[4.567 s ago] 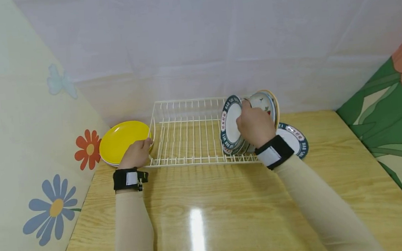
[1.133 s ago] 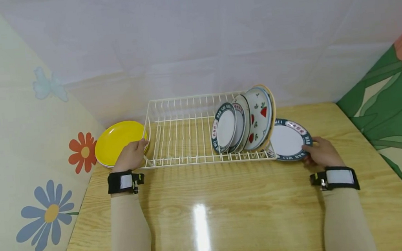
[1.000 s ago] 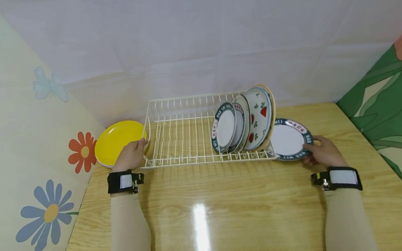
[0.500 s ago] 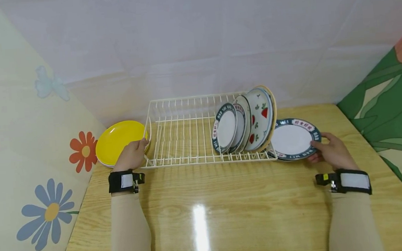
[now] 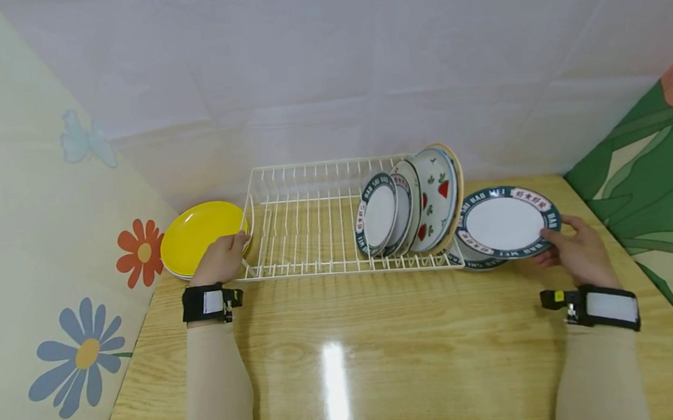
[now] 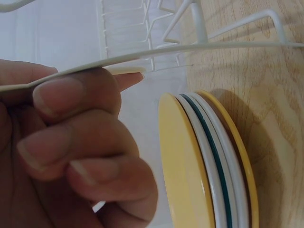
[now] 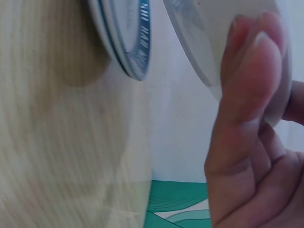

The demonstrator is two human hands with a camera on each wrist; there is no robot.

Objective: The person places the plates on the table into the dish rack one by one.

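My left hand (image 5: 218, 260) grips the left end of a white wire dish rack (image 5: 341, 273); in the left wrist view its fingers (image 6: 80, 137) curl under the rack's wire. With thumb on top and fingers beneath, my right hand (image 5: 583, 253) pinches the right rim of a white plate (image 5: 504, 223) with a dark-green lettered border. That plate is raised over more plates (image 5: 483, 264) of the same kind on the table; the right wrist view shows a gap between it and the stack (image 7: 137, 61). Several plates (image 5: 379, 213) stand on edge in the rack's right part.
A stack topped by a yellow plate (image 5: 202, 237) lies left of the rack, close to the left wall. The outermost rack plates, one with strawberries (image 5: 430, 193), lean right, near the held plate. A white cloth wall (image 5: 326, 72) stands behind the rack.
My right hand earlier set a plate among those in the rack, then moved to the right-hand stack. It has now lifted the top plate up and to the right. My left hand stays on the rack.
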